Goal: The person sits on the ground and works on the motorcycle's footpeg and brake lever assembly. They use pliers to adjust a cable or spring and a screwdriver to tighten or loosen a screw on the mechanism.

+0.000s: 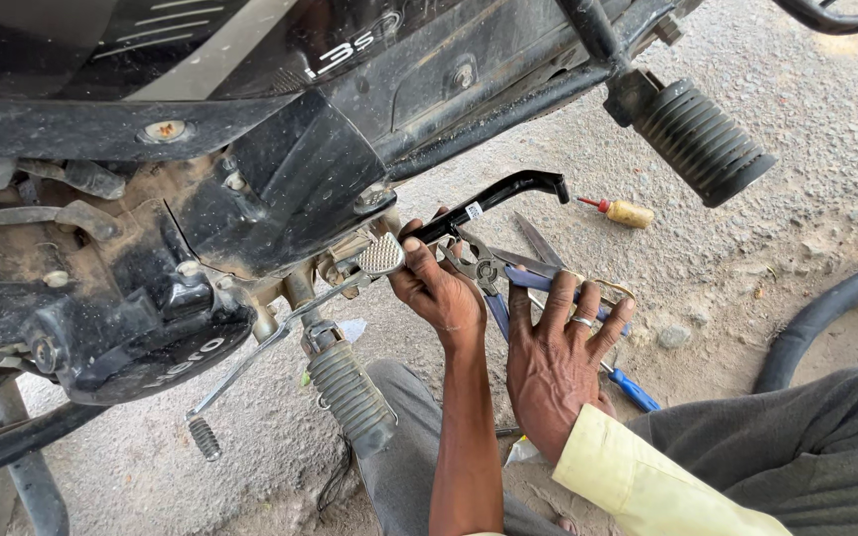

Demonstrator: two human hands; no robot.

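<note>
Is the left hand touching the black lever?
Touching. The head view shows the left hand with its fingers curled around the lower end of the black lever, no gap visible.

single head cam, worn by the person, looking steeply down and forward, close range on the motorcycle (250, 149) underside, both hands low centre, sandy ground (806, 189) filling the right side, no second view for overlap

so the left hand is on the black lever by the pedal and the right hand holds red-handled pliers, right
Not quite: the head view shows the pliers in the right hand have blue handles, not red. The left hand is indeed on the black lever by the pedal.
</note>
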